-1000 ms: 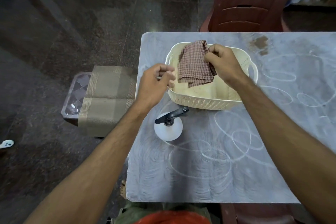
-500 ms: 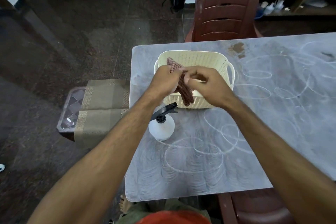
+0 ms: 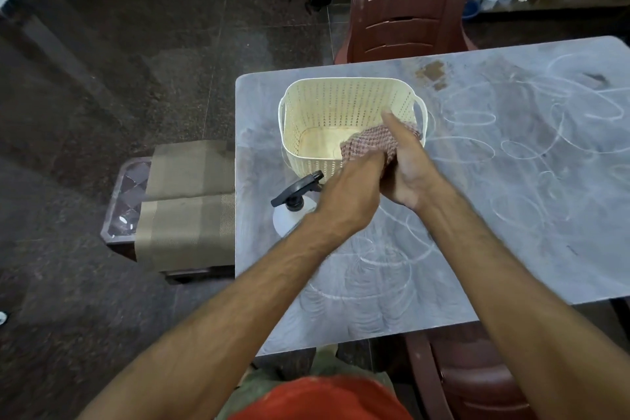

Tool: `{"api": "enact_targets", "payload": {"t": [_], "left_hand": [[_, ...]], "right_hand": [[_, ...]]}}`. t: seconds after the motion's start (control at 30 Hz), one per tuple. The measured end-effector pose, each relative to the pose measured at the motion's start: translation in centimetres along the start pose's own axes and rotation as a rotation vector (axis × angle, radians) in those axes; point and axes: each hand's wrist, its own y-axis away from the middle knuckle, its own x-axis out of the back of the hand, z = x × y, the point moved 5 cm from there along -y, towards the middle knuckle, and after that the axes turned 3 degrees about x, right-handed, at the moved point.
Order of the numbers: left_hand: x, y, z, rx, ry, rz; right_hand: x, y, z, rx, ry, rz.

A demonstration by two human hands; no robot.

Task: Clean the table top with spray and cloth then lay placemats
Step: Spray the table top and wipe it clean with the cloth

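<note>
Cloth point(image 3: 370, 143) checked brown-red, bunched between both hands.

We count one table point(image 3: 511, 215), one cream basket point(image 3: 327, 106), one checked cloth point(image 3: 370, 143), one spray bottle point(image 3: 289, 211), two folded placemats point(image 3: 187, 201) on one stool point(image 3: 126, 194), two brown chairs point(image 3: 409, 3), two hands point(image 3: 351, 201).

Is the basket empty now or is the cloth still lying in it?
Empty. The basket's bare floor shows, and the cloth is bunched between the left hand and right hand above its near rim.
</note>
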Motion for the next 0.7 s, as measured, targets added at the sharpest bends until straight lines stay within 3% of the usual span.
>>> {"api": "enact_targets", "payload": {"t": [0.2,0.33,0.53,0.7], "left_hand": [[-2.4,1.2,-0.5,-0.056,0.127,0.042],[-3.3,4.6,-3.2,-0.102,0.287,0.149],[-3.5,8.3,-11.0,0.110,0.472,0.243],[-4.8,9.6,-15.8,0.216,0.380,0.162]], "right_hand": [[2.5,-0.6,2.5,-0.108,0.057,0.291],[4.2,-0.3,2.4,-0.029,0.011,0.327],[6.7,1.6,2.9,0.021,0.021,0.342],[7.1,3.4,5.3,0.002,0.011,0.362]]}}
